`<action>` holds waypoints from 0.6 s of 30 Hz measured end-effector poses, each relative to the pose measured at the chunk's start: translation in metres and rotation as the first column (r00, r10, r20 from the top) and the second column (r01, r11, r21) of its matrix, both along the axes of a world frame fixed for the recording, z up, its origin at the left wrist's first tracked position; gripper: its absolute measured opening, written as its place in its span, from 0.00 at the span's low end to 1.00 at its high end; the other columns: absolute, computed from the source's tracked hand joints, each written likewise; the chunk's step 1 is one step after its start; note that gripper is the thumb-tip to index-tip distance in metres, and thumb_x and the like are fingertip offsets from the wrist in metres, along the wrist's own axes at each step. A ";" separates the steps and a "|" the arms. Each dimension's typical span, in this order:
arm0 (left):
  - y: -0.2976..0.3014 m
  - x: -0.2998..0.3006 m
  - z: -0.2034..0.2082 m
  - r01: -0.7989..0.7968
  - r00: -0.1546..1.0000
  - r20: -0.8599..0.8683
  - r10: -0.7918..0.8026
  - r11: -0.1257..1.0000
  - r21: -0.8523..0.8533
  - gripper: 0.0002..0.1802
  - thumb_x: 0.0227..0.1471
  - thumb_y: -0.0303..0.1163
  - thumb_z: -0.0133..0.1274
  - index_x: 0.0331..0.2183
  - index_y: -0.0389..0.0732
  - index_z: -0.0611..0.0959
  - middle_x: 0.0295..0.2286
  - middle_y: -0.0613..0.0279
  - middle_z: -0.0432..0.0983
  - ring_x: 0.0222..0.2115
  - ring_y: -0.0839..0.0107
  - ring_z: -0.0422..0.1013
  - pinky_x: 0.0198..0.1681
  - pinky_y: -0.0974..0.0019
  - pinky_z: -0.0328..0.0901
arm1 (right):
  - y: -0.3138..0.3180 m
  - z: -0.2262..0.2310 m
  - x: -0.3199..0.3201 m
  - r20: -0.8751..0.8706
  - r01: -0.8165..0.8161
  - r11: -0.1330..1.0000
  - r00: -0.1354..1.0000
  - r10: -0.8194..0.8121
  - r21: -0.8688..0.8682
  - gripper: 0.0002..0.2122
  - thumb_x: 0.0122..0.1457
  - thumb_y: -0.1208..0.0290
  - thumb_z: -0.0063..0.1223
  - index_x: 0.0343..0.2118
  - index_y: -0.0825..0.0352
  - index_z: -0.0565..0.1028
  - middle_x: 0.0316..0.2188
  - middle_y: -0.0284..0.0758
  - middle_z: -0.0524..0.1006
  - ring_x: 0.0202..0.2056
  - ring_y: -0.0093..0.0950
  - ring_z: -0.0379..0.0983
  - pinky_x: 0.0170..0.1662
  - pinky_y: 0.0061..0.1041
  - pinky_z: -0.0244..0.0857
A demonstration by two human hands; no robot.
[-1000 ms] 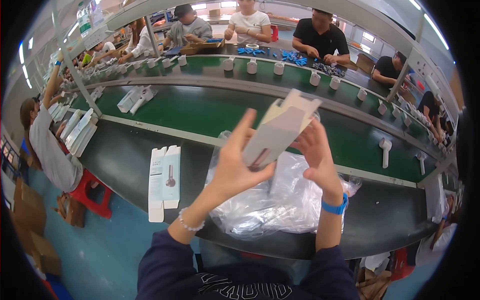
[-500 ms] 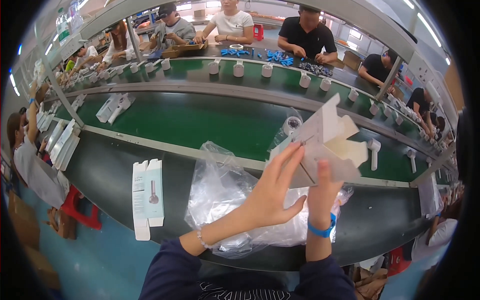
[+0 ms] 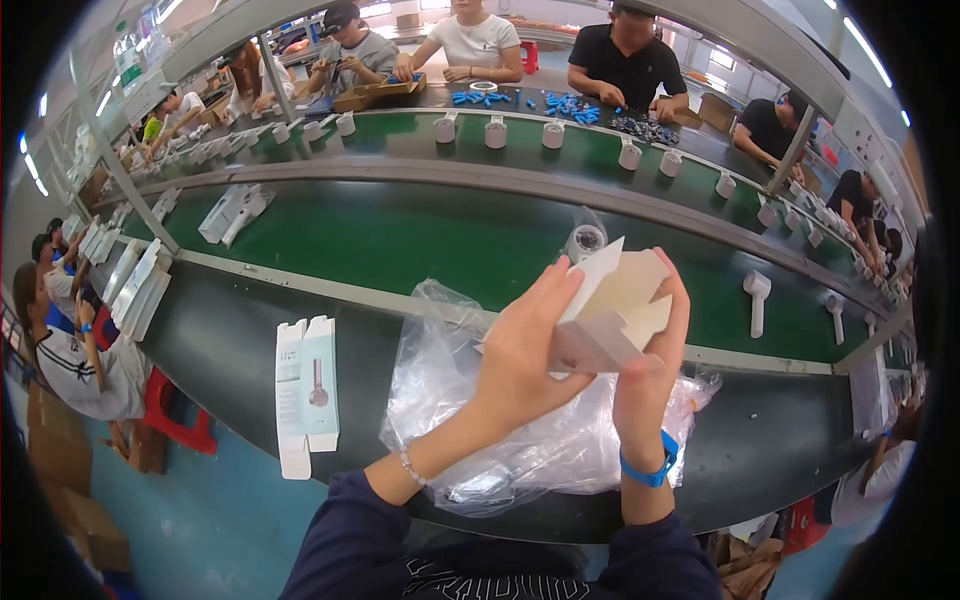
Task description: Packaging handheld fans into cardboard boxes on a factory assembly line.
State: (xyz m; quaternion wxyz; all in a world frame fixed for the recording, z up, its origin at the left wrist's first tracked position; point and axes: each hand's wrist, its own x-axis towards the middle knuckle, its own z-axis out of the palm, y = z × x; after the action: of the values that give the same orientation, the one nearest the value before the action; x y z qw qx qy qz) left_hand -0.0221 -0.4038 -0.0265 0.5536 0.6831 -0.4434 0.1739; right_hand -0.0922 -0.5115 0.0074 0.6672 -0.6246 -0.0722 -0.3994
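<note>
Between my two hands is a white cardboard box (image 3: pixel 600 342), one end open with its flaps standing out. My left hand (image 3: pixel 522 350) presses along the box's left side, fingers pointing up and thumb underneath. The right hand (image 3: pixel 655 365) wraps the right side, thumb at the front edge and fingers up by the flaps. Below and behind my hands lie clear plastic bags (image 3: pixel 435 375) on the dark bench. Left of them rests a flattened light-blue and white carton (image 3: pixel 307 395). Just beyond the box, a white round-headed device (image 3: pixel 586 241) sits partly hidden on the green belt.
A metal rail (image 3: pixel 300 285) divides the dark bench (image 3: pixel 230 330) from the green conveyor belt (image 3: pixel 400 230). More white devices (image 3: pixel 757 300) lie on the belt to the right, a bagged one (image 3: pixel 235 213) to the left. Folded cartons (image 3: pixel 140 290) lean at far left. Several people work across the line.
The box has turned so its open end tips up toward me. My right hand has moved from beneath it to around its right side, and the left hand has shifted slightly lower.
</note>
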 end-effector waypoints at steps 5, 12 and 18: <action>-0.006 -0.017 0.008 0.030 0.993 0.115 -0.028 0.999 -0.016 0.49 0.32 0.28 0.65 0.57 0.36 0.62 0.56 0.40 0.56 0.56 0.47 0.58 0.54 0.54 0.59 | 0.000 0.002 -0.002 -0.093 0.064 0.952 0.995 -0.037 0.298 0.27 0.56 0.69 0.52 0.57 0.68 0.57 0.50 0.37 0.64 0.52 0.28 0.62 0.55 0.27 0.55; 0.006 0.001 0.004 0.290 0.956 0.002 -0.293 0.947 -0.141 0.46 0.38 0.35 0.63 0.58 0.37 0.60 0.55 0.42 0.57 0.54 0.50 0.59 0.55 0.55 0.57 | -0.002 0.008 -0.013 -0.161 -0.159 0.975 0.970 0.184 0.155 0.23 0.53 0.74 0.54 0.53 0.66 0.62 0.45 0.35 0.67 0.47 0.24 0.65 0.50 0.24 0.60; 0.005 0.005 0.002 0.279 0.925 0.276 -0.261 0.960 -0.025 0.39 0.43 0.41 0.62 0.54 0.41 0.65 0.51 0.40 0.61 0.50 0.49 0.64 0.50 0.53 0.62 | -0.007 0.017 -0.021 -0.267 -0.286 0.920 0.896 0.356 0.267 0.25 0.50 0.76 0.57 0.52 0.65 0.63 0.43 0.32 0.69 0.46 0.22 0.67 0.48 0.22 0.62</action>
State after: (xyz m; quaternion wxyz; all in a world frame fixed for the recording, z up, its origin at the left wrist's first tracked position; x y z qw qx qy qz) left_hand -0.0174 -0.3984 -0.0246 0.5283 0.5675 -0.5986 0.2015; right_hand -0.1129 -0.5189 0.0248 0.7924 -0.5807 -0.0241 -0.1854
